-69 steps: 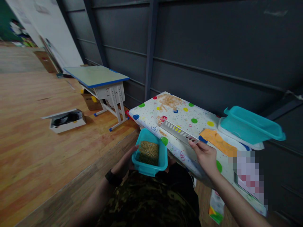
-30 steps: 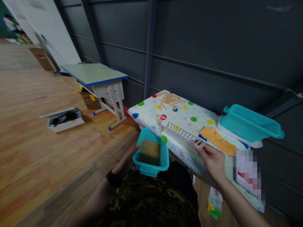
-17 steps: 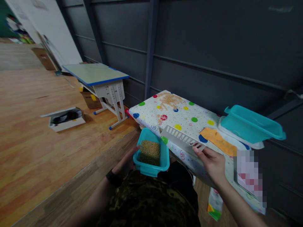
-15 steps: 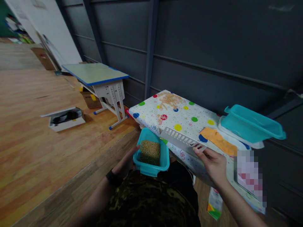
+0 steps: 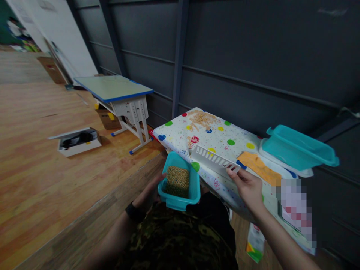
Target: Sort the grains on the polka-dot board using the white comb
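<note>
My left hand [image 5: 150, 191] is closed on the left side of a teal plastic tub [image 5: 194, 189], its fingers partly hidden by the wall. Inside the tub is a heap of round yellow beans [image 5: 177, 179]. Pinched by one end in my right hand [image 5: 249, 187] is a white slotted plastic tray [image 5: 204, 162], tilted over the near edge of the table, just right of the tub. More beans [image 5: 201, 118] lie scattered on the polka-dot tablecloth [image 5: 231, 142] at its far corner, with a few by the red dot.
On the table's right stand another teal tub [image 5: 302, 148], an orange cloth [image 5: 260, 168] and a blurred-out item [image 5: 296, 210]. A packet [image 5: 255, 242] is below the table edge. A school desk [image 5: 115, 88] and an open white box [image 5: 80, 142] are to the left. A dark wall runs behind.
My right hand has moved the slotted tray left and slightly away from me, tipping it so more of its inside shows. The tub in my left hand has shifted slightly left.
</note>
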Tool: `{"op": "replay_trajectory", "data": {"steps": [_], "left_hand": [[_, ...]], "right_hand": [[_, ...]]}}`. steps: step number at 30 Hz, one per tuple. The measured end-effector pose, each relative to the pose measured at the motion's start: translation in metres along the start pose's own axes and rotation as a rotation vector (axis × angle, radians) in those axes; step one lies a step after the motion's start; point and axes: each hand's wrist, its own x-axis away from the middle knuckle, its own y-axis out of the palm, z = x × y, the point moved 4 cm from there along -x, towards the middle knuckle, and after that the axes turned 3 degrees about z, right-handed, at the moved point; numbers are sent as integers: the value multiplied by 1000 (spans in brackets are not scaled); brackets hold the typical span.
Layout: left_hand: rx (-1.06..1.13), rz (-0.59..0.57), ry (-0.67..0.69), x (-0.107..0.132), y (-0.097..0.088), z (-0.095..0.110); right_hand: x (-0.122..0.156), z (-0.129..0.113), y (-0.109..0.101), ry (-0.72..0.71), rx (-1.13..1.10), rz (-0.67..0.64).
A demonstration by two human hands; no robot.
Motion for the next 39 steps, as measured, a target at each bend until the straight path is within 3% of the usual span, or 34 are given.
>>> {"op": "replay_trajectory", "data": {"steps": [9, 14, 21, 29, 39], "left_hand": [[-37, -40, 22, -4, -2, -3], [-43, -67, 22, -2, 2, -2], [-65, -19, 7, -1, 3, 0], [-84, -54, 24, 7, 11, 6], [-27, -117, 30, -1, 4, -3]], "right_hand": [[5, -4, -13, -10, 18, 68], [-3, -7, -1, -9, 25, 84], [-9, -19, 15, -27, -15, 24], [0, -21, 7, -37, 18, 37], [11, -29, 1, -145, 49, 52]]}}
